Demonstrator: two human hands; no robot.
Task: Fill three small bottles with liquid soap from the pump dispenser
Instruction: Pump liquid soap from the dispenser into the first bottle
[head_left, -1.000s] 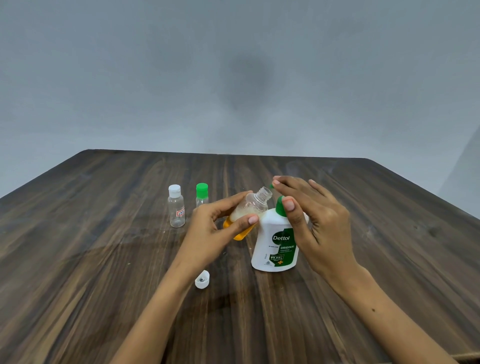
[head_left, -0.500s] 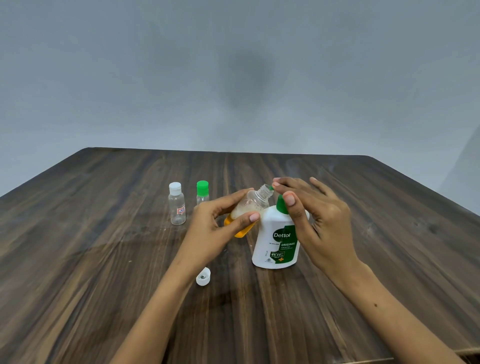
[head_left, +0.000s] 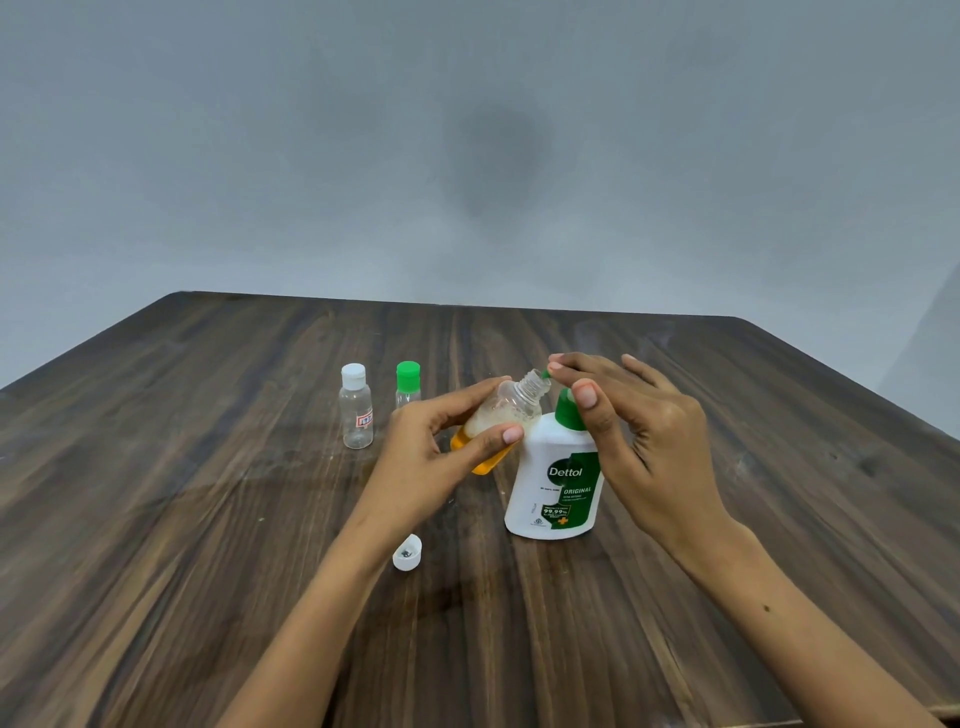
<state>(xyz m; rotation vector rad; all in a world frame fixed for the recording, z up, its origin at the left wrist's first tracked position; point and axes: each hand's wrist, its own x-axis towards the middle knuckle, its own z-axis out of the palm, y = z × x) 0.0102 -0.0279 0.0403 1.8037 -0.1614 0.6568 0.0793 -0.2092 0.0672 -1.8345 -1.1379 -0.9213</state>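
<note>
Left hand: your left hand (head_left: 441, 457) grips the open small bottle (head_left: 501, 421), tilted, its mouth at the green nozzle.
Right hand: your right hand (head_left: 644, 436) rests straight fingers on the pump head of the soap dispenser (head_left: 558, 478).
Small bottle: holds orange soap with foam above it.
Soap dispenser: upright near the desk's (head_left: 208, 545) middle.
Loose cap (head_left: 408, 553): on the desk, nearer you.
Other bottles: white-capped bottle (head_left: 356, 408) and green-capped bottle (head_left: 408, 384), standing capped side by side toward the far edge.
</note>
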